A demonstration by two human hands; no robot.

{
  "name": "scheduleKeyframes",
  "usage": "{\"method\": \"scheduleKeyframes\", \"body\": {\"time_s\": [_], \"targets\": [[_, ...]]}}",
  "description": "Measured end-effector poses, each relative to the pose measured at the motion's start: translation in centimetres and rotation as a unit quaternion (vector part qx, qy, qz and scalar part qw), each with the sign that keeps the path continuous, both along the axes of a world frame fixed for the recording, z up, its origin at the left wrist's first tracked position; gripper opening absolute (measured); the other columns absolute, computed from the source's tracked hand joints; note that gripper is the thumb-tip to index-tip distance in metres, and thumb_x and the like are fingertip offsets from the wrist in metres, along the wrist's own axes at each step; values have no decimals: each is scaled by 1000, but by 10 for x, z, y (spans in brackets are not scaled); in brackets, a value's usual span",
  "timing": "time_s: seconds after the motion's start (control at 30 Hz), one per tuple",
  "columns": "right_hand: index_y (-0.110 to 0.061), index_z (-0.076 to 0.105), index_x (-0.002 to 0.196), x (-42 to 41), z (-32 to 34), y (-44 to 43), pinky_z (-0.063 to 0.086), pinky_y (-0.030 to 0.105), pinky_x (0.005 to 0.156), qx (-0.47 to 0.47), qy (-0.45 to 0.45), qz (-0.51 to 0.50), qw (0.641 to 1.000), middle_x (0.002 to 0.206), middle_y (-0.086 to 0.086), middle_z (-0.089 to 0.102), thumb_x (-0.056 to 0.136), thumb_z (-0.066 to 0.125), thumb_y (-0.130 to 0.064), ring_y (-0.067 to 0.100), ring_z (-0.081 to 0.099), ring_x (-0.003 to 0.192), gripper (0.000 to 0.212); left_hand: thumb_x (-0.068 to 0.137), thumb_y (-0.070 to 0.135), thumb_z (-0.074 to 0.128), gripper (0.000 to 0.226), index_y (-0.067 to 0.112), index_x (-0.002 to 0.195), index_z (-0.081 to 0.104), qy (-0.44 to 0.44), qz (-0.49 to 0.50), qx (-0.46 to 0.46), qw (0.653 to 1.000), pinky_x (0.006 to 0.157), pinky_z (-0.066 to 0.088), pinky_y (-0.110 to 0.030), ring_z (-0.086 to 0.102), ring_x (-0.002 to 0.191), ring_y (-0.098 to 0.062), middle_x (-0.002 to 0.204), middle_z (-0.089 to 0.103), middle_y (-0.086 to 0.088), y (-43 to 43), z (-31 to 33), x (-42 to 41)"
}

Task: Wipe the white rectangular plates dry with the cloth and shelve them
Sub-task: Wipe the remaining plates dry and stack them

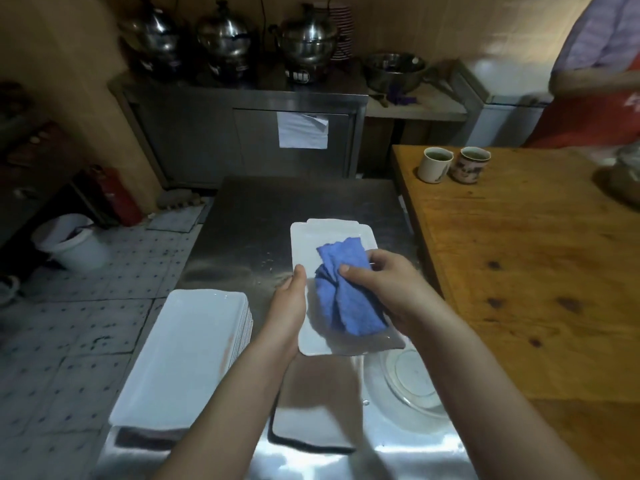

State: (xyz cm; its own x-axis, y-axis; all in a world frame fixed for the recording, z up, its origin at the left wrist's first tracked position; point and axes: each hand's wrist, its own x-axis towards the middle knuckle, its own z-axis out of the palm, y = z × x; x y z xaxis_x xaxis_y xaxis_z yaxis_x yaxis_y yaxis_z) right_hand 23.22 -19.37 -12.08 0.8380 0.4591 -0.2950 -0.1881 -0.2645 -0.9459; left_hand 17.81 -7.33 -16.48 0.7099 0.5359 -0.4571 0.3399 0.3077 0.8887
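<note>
The left hand (pixel 289 303) is clasping the long left edge of a white rectangular ceramic plate (pixel 304 244), held above the steel counter (pixel 277 199) at centre frame, while the right hand (pixel 391 289) is pinching a bunched blue cloth (pixel 346 292) against its face. At eight o'clock one stack of white rectangular plates (pixel 187 351) is sitting, too close-packed to count; another plate (pixel 311 424) is lying at six o'clock. Glazed, stiff and breakable, probably slick when wet, the held plate is best gripped by its raised rims. The cloth, soft and limp, bunches anywhere.
</note>
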Motion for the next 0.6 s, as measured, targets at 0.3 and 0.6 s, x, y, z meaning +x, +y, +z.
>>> {"method": "scheduleKeyframes", "body": {"time_s": [0.3,0.6], "targets": [[-27,41,133,-22,-32,-14,44,30,93,-250,-282,-29,926,124,-2,52,84,68,-36,17,48,115,56,100,42,35,37,22,86,62,-16,43,-34,998,64,53,-28,66,73,-23,82,69,-3,-34,7,-33],[-10,55,130,-36,-24,-38,23,18,108,-269,-478,185,815,139,4,49,98,45,-26,18,41,129,37,101,38,35,39,20,81,62,-38,30,-35,998,50,52,-20,66,53,-13,57,69,7,-43,19,-44]]}}
